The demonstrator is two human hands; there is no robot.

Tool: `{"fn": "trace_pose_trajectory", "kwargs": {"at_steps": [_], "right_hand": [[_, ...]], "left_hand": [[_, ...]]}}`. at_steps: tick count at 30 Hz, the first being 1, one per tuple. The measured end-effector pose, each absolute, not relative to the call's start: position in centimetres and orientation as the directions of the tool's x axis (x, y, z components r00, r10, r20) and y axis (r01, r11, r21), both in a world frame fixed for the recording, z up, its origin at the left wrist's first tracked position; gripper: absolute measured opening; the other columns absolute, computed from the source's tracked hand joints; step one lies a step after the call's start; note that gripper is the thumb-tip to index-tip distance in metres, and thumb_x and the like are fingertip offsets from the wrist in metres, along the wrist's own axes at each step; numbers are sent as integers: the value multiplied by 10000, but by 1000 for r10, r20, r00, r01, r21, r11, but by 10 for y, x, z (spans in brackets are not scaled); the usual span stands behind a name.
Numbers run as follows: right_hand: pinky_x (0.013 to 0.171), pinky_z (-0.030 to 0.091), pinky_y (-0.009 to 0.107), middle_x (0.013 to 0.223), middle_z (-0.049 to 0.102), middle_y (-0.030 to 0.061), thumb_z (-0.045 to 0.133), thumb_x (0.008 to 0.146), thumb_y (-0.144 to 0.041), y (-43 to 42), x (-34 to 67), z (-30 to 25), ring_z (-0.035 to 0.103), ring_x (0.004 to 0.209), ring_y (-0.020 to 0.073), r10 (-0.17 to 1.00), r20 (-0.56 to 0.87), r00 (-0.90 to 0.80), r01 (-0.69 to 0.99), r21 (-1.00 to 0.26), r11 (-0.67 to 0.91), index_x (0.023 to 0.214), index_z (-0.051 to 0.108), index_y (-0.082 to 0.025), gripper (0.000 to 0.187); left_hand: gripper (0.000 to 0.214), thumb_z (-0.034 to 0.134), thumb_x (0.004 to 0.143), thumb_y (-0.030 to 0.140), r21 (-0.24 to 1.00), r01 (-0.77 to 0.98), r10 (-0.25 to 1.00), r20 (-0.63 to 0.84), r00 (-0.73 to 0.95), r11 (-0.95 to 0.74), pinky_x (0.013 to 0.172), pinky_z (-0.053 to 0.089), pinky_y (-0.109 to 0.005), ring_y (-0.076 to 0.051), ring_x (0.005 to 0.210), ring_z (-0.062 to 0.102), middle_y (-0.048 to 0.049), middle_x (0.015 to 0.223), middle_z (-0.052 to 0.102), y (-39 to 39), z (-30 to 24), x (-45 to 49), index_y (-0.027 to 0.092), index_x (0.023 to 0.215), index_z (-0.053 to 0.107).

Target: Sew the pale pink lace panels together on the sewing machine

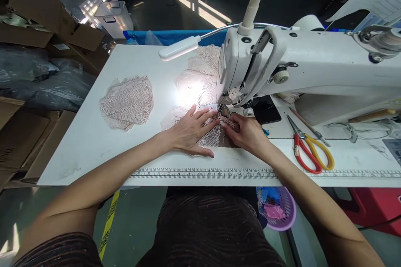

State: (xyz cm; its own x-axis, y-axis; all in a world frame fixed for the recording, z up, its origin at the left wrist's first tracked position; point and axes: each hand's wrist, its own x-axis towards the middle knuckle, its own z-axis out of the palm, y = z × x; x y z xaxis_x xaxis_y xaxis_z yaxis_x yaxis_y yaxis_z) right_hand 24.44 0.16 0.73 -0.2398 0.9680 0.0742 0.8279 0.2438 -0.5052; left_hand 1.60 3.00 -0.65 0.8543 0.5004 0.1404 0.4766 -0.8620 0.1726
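Observation:
My left hand [191, 130] lies flat with fingers spread on a pale pink lace piece [210, 138] on the white table [94, 133], pressing it down just left of the needle. My right hand [247, 133] pinches a narrow lace trim [228, 122] between thumb and fingers, right in front of the presser foot [224, 110] of the white sewing machine [313, 71]. The lace runs under the foot and out behind the machine, where more of it [200, 77] lies lit by the lamp.
A separate stack of lace pieces [128, 101] lies at the table's left. Red-and-yellow scissors [308, 150] lie right of the machine. A gooseneck lamp [180, 48] hangs over the table. A ruler strip [203, 173] edges the front. A purple basket [277, 208] hangs below. Cardboard boxes [28, 133] stand left.

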Motion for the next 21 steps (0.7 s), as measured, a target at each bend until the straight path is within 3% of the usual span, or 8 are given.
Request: {"fn": "trace_pose_trajectory", "kwargs": {"at_steps": [2, 4, 6, 9, 14, 18, 21], "right_hand": [[601, 378, 296, 826, 705, 74, 561, 874, -331, -5, 246, 6, 577, 629, 177, 976, 83, -201, 822, -527, 215, 977, 659, -183, 206], [596, 387, 292, 837, 706, 71, 594, 856, -343, -12, 245, 6, 574, 626, 173, 985, 90, -145, 805, -568, 171, 996, 656, -175, 228], [597, 392, 282, 789, 688, 54, 599, 849, -315, -18, 240, 5, 570, 625, 165, 988, 106, -116, 783, -602, 156, 955, 659, -171, 188], [637, 404, 276, 820, 685, 56, 546, 876, -252, -25, 225, 3, 589, 684, 165, 973, 145, -182, 760, -606, 233, 921, 672, -175, 155], [628, 395, 283, 881, 688, 83, 512, 882, -224, -26, 217, 4, 600, 728, 182, 932, 70, -357, 762, -554, 334, 889, 696, -172, 191], [585, 411, 258, 799, 702, 45, 536, 911, -360, -4, 243, 12, 589, 653, 151, 853, -75, -516, 597, -745, 296, 992, 724, -182, 271], [561, 377, 267, 689, 658, 30, 511, 924, -376, 16, 262, 14, 523, 567, 137, 916, -13, -401, 706, -641, 300, 1041, 738, -163, 333]], "left_hand": [[932, 506, 761, 858, 173, 479, 507, 209, 836, -861, 1121, 266, -673, -396, 1334, 435, -204, 1492, 427, 33, -8, 15, 191, 1408, 435], [752, 491, 852, 772, 173, 520, 546, 334, 768, -837, 1090, 366, -604, -339, 1261, 515, -172, 1400, 528, 34, -8, 13, 190, 1328, 504], [479, 505, 955, 566, 172, 569, 575, 466, 672, -804, 987, 485, -509, -284, 1144, 595, -140, 1272, 617, 33, -6, 13, 176, 1227, 564], [220, 516, 968, 281, 150, 512, 495, 577, 649, -846, 864, 557, -411, -237, 1055, 636, -111, 1157, 665, 28, -5, 15, 164, 1139, 589], [175, 502, 966, 217, 109, 358, 363, 497, 788, -927, 915, 569, -409, -218, 1042, 648, -123, 1120, 682, 23, -10, 23, 134, 1089, 593], [187, 511, 992, 248, 86, 347, 348, 448, 824, -934, 821, 588, -380, -210, 921, 671, -115, 1030, 712, 25, -16, 23, 120, 982, 647], [175, 518, 993, 212, 68, 354, 342, 480, 808, -933, 871, 584, -391, -178, 884, 677, -79, 1022, 723, 26, -18, 21, 144, 938, 669]]}}
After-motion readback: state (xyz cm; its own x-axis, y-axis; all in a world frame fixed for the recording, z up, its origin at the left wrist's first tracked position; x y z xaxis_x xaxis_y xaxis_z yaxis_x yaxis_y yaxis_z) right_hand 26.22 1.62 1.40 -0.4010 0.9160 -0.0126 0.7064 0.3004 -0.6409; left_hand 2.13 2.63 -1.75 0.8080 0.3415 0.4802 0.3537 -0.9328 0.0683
